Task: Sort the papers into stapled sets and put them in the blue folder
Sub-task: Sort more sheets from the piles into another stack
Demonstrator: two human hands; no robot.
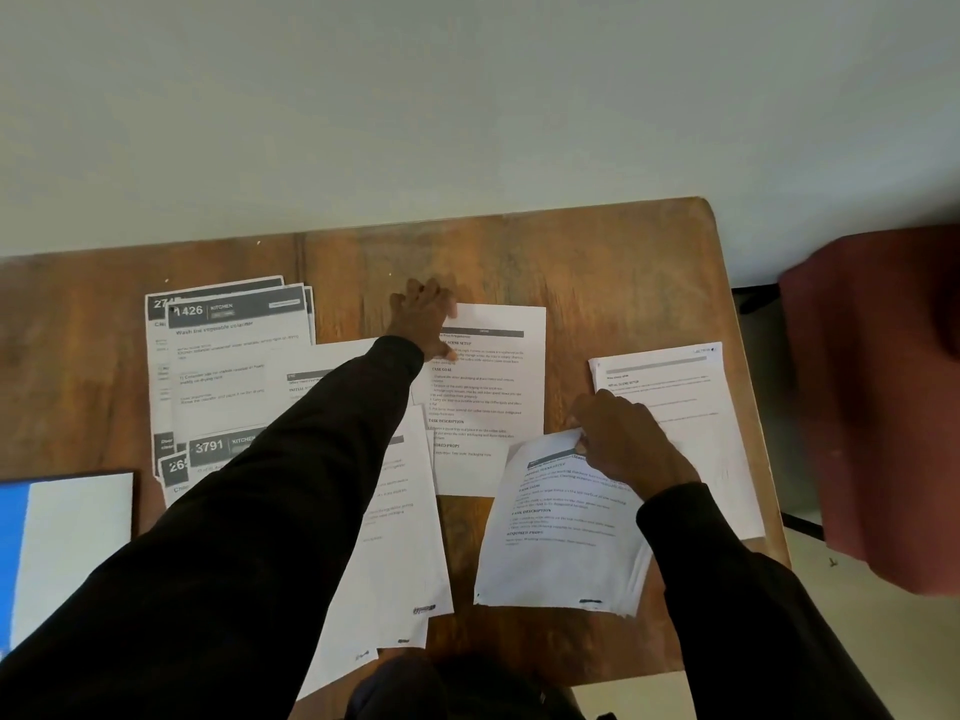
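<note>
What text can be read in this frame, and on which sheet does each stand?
"1426 KITCHEN": top-left sheet.
"Wash the vegetable colander": same sheet.
"3791 KITCHEN": lower-left sheet.
"TASK GOAL", "TASK DESCRIPTION": centre sheet.
"TASK DESCRIPTION": curled sheet too.
Body text, far-right sheet: too blurred.

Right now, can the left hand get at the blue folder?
Probably yes: the left hand only rests on the centre sheet, and the blue folder lies near the body to its left, unobstructed.

Single head-worn wide-angle view, facing forward and steeply down, close above wooden table [613, 262].
</note>
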